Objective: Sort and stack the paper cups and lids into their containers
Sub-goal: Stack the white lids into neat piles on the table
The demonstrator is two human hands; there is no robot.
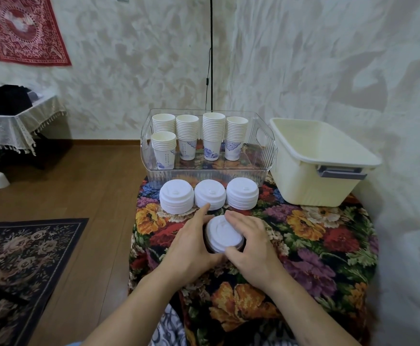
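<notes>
Here, both hands (225, 248) around lids (222, 234)

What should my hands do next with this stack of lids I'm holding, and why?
Probably lift the stack of lids and carry it to the cream tub on the right. The left hand and right hand already cup it from both sides, the clear bin holds the cups, and the tub looks empty while three other lid stacks wait on the tablecloth.
</notes>
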